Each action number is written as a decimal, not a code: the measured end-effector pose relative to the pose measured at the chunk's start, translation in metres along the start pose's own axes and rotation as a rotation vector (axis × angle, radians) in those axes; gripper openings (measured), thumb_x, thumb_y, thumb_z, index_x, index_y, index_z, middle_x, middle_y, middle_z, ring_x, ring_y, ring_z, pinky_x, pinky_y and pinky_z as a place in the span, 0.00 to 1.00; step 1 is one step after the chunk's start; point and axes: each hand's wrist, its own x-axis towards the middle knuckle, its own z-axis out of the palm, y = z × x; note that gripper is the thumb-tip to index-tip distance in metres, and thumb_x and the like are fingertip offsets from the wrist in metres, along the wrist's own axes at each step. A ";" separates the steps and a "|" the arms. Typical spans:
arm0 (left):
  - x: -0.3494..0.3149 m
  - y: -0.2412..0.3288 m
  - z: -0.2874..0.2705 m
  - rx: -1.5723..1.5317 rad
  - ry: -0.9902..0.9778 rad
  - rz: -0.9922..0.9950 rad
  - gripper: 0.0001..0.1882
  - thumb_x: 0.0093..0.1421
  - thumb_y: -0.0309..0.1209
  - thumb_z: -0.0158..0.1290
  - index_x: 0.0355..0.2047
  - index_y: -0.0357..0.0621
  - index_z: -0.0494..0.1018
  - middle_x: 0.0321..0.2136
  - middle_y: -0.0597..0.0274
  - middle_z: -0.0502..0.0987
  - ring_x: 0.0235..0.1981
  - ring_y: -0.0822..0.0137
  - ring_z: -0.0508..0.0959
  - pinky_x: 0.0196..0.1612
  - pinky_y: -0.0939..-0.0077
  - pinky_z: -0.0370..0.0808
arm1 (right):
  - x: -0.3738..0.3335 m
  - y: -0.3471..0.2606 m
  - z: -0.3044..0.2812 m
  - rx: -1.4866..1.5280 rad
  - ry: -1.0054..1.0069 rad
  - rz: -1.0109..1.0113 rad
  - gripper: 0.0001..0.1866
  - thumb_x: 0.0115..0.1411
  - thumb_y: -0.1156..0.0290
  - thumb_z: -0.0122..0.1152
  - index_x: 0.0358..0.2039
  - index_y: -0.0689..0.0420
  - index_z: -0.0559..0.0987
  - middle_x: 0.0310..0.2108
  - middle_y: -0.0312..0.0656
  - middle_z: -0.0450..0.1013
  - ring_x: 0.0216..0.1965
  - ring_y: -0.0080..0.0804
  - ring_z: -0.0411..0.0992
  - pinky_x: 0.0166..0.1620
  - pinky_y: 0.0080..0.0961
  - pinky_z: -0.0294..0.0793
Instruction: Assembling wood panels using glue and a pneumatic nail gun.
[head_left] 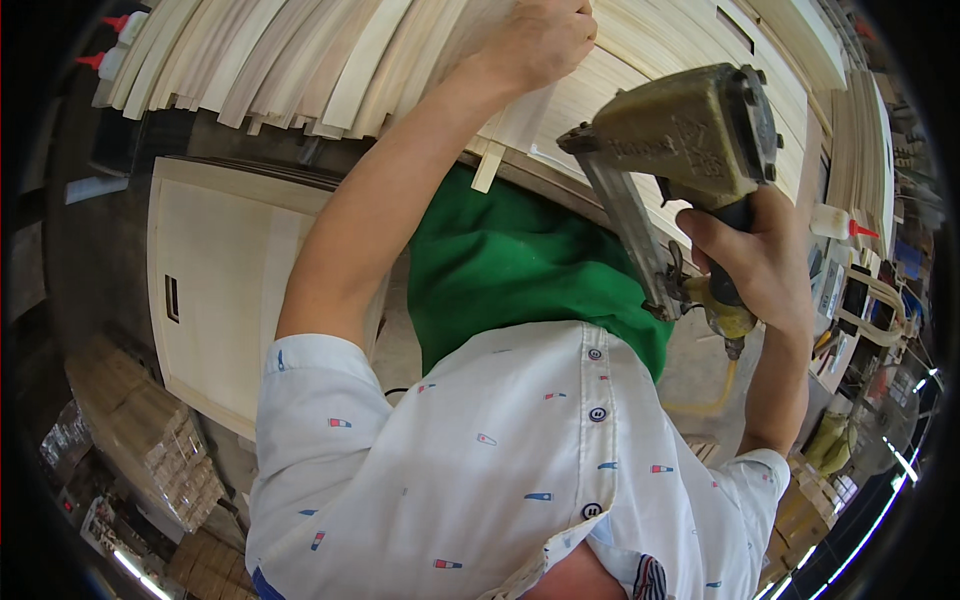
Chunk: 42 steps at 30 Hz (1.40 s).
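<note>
My right hand (765,260) is wrapped round the black grip of a pneumatic nail gun (680,130). The gun's worn gold-coloured body is held up over the near edge of a pale wooden panel (620,95), and its long magazine slants down toward me. A yellow hose (725,385) hangs from the grip's end. My left hand (545,45) reaches to the far side, its fingers curled closed at the panel's surface. Whatever those fingers may hold is hidden. Below that wrist, a short wooden strip (488,167) juts past the panel's near edge.
Many thin wooden slats (290,60) lie side by side at the left. White glue bottles with red tips stand beyond them (118,48) and at the right (835,222). A finished-looking panel (225,270) leans at lower left, near wrapped stacks (150,430).
</note>
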 end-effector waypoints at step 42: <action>0.007 -0.015 0.005 0.160 -0.179 -0.426 0.21 0.61 0.34 0.50 0.53 0.37 0.69 0.58 0.43 0.65 0.61 0.47 0.62 0.62 0.60 0.60 | 0.001 0.045 -0.063 0.038 0.076 0.224 0.17 0.50 0.73 0.61 0.38 0.69 0.72 0.25 0.46 0.74 0.28 0.34 0.73 0.35 0.29 0.73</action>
